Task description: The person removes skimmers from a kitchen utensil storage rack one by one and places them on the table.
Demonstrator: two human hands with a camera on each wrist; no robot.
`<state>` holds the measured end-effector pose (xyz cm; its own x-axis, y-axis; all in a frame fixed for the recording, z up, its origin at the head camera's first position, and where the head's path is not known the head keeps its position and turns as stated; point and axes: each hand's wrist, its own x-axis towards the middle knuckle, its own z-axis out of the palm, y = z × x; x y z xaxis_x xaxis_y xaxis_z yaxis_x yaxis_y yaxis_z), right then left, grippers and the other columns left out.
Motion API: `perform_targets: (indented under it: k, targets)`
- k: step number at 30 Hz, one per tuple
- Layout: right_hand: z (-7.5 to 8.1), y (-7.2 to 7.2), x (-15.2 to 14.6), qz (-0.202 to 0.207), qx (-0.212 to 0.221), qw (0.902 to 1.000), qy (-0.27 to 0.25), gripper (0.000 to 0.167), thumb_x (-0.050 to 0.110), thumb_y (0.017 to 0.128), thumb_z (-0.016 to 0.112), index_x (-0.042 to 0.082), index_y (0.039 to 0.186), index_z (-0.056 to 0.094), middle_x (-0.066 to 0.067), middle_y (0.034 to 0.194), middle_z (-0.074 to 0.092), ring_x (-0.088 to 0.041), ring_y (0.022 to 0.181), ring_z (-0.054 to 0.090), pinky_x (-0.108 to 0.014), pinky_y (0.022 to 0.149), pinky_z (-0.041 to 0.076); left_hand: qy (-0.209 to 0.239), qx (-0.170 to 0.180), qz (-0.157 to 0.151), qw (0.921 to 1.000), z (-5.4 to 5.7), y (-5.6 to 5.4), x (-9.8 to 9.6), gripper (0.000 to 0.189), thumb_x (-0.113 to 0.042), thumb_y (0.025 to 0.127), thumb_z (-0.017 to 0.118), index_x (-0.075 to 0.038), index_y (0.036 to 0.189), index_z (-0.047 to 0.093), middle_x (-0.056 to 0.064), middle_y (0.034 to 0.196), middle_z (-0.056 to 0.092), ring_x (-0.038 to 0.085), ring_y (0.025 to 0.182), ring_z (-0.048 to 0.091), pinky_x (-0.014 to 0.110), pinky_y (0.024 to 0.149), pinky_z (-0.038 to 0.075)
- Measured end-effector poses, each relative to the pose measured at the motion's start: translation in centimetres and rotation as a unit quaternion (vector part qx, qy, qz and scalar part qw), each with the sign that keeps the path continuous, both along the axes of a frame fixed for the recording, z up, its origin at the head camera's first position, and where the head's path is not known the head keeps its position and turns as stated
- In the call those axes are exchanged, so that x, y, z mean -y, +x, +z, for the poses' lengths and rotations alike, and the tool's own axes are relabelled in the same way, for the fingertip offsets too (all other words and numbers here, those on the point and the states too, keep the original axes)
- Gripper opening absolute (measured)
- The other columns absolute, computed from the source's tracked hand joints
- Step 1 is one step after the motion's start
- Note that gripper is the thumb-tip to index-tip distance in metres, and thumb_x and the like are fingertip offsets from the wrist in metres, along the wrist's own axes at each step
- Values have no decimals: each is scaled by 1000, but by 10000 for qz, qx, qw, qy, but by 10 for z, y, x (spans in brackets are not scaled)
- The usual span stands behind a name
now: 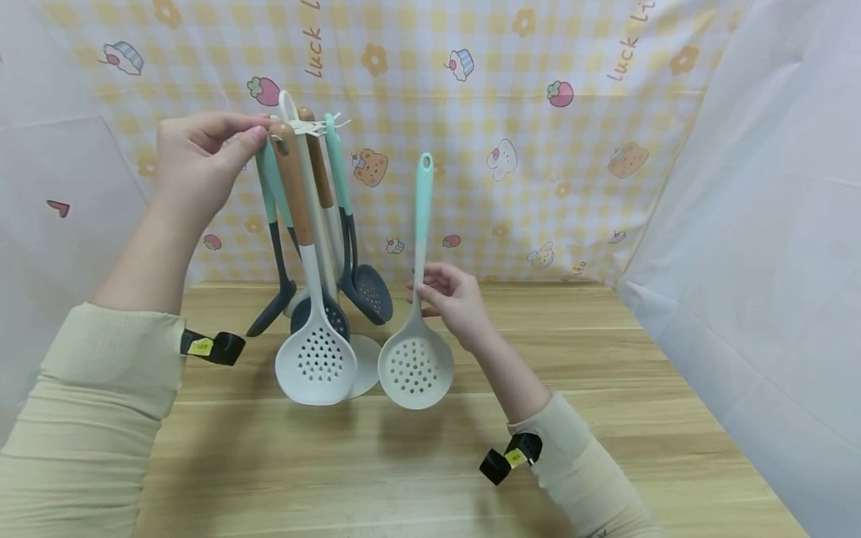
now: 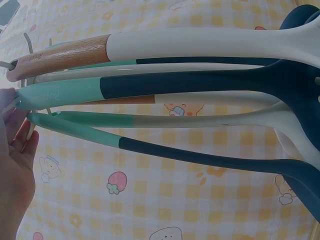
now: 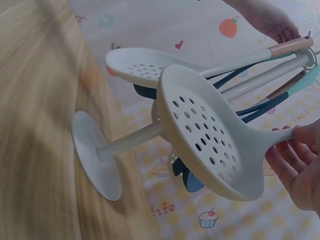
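My right hand [image 1: 456,302] grips a cream skimmer [image 1: 415,370] by its stem, below the mint handle. The skimmer is upright, its round perforated head down. My left hand [image 1: 202,161] pinches at the hooked top of a white utensil rack [image 3: 140,140], by the mint handle ends. From the rack hang a wooden-handled white skimmer [image 1: 316,366] at the front and several dark-blue utensils with mint handles, including a slotted one [image 1: 372,291]. In the left wrist view, the left fingers [image 2: 27,145] are right at the handle tops.
The rack's round white base [image 3: 95,160] stands on the wood-grain table [image 1: 303,463]. Behind it hangs a yellow checked cloth [image 1: 511,217] with cartoon prints. A white sheet [image 1: 753,246] hangs at the right side, another [image 1: 60,224] at the left.
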<state>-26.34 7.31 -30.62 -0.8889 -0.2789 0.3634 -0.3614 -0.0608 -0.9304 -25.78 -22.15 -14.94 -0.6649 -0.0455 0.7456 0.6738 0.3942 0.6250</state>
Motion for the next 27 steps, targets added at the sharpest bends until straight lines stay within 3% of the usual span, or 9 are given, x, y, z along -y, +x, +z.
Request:
perform_targets:
  k: [8, 20, 27]
  targets:
    - [-13, -1, -2, -38, 351, 9994, 64, 23, -6, 91, 58, -7, 114, 59, -16, 96, 65, -30, 86, 67, -46, 70, 55, 12, -59, -2, 10000, -1, 0, 2, 16, -14, 91, 66, -3, 100, 74, -3, 103, 71, 11, 103, 61, 23, 91, 43]
    - [-35, -5, -2, -98, 739, 9972, 58, 24, -7, 91, 57, -8, 114, 58, -23, 100, 64, -43, 93, 63, -44, 69, 56, 7, -37, 32, 10000, -1, 0, 1, 17, -16, 91, 66, -4, 101, 74, -3, 103, 71, 12, 103, 60, 23, 91, 44]
    - [-47, -7, -3, -96, 998, 9949, 144, 24, -6, 91, 57, -8, 115, 58, -27, 104, 62, -30, 86, 67, -41, 69, 56, -34, -24, 59, 10000, 0, 2, -1, 17, -16, 91, 66, -5, 102, 74, -3, 104, 71, 12, 104, 60, 23, 91, 43]
